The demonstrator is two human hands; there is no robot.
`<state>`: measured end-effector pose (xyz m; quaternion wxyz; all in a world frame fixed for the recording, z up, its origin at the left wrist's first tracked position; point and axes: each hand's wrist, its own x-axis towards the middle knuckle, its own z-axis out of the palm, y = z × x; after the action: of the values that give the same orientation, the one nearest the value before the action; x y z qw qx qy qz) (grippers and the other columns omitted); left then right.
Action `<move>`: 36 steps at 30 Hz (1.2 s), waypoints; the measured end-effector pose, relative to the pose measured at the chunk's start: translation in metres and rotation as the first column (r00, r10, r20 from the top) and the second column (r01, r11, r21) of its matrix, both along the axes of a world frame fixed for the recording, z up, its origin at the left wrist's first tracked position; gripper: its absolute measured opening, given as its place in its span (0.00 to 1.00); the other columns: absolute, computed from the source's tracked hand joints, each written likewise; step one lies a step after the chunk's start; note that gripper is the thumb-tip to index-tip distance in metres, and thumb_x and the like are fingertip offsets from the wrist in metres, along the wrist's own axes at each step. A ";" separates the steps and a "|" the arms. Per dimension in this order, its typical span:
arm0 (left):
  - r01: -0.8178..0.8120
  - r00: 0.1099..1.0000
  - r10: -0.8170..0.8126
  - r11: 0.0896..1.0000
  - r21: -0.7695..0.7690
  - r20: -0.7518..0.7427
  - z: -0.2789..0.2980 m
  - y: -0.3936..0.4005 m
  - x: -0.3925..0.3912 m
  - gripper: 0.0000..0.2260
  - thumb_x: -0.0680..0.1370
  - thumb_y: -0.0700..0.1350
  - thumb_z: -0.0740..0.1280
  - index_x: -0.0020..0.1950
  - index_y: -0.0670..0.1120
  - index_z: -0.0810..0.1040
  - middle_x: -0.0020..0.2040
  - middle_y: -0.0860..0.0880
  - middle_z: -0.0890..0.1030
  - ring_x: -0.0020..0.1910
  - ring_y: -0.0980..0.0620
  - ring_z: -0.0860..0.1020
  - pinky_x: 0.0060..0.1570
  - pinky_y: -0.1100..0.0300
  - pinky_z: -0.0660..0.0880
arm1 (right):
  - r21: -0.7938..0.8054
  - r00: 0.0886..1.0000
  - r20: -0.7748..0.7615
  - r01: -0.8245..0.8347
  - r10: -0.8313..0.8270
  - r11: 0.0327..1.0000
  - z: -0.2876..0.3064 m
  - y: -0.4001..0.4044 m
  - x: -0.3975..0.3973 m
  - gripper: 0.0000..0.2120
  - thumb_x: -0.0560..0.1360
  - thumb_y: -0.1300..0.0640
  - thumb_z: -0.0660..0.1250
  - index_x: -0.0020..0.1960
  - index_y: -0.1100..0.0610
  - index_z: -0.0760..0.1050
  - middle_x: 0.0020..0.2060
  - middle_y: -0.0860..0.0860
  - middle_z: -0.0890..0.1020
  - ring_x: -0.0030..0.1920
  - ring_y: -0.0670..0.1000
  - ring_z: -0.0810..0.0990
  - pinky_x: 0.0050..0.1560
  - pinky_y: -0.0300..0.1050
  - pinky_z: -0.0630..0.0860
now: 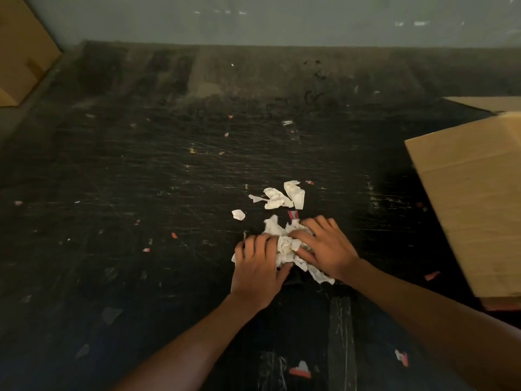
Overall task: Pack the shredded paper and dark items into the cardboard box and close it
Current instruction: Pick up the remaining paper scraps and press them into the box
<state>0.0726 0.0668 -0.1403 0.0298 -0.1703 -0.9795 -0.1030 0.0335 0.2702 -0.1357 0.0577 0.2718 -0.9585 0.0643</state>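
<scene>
A single wide-angle head view looks forward and steeply down from close above the dark worktop (141,179), facing a wall (253,21) at the far edge; dim light probably hides detail toward the corners.

Landmark: cardboard box (476,204), at the right edge of the worktop (141,179). It blocks the whole right side; the box wall leans in toward the middle. A narrow dark strip of worktop stays open between the box and the paper pile (290,244). Both hands sit on that pile, left hand (260,266) and right hand (324,244), forearms crossing the near edge. Beyond the pile, loose crumpled pieces (282,197) lie in the way. Far left of the box: wide open surface, only small scraps. Second carton (19,49) fills the far-left corner. Wall (253,18) closes off the back.
</scene>
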 end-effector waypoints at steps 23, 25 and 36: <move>-0.254 0.966 0.231 0.925 0.284 0.112 0.033 -0.055 -0.083 0.13 0.80 0.52 0.62 0.61 0.48 0.75 0.75 0.54 0.65 0.56 0.53 0.80 0.50 0.52 0.80 | -0.180 0.890 0.265 0.423 -0.371 0.888 0.051 -0.051 -0.080 0.19 0.82 0.43 0.54 0.64 0.53 0.73 0.68 0.52 0.66 0.55 0.53 0.79 0.52 0.52 0.79; -0.246 0.964 0.220 0.950 0.193 0.148 0.025 -0.056 -0.083 0.13 0.81 0.53 0.60 0.61 0.49 0.74 0.75 0.54 0.66 0.56 0.52 0.80 0.50 0.52 0.79 | -0.046 0.886 0.297 0.386 -0.356 0.921 0.040 -0.064 -0.079 0.18 0.82 0.43 0.53 0.65 0.52 0.71 0.74 0.52 0.63 0.59 0.56 0.79 0.52 0.54 0.79; -0.215 0.968 0.191 0.967 0.138 0.165 0.017 -0.057 -0.084 0.09 0.81 0.55 0.58 0.52 0.51 0.70 0.45 0.51 0.79 0.43 0.50 0.80 0.43 0.52 0.77 | 0.083 0.904 0.350 0.232 -0.246 0.969 0.031 -0.071 -0.076 0.16 0.82 0.50 0.58 0.68 0.54 0.66 0.59 0.56 0.76 0.55 0.57 0.80 0.51 0.52 0.78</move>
<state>-0.0119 0.0097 -0.1233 -0.0206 -0.0577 -0.9803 -0.1879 -0.0424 0.1987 -0.1049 -0.1156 0.1371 -0.9800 0.0862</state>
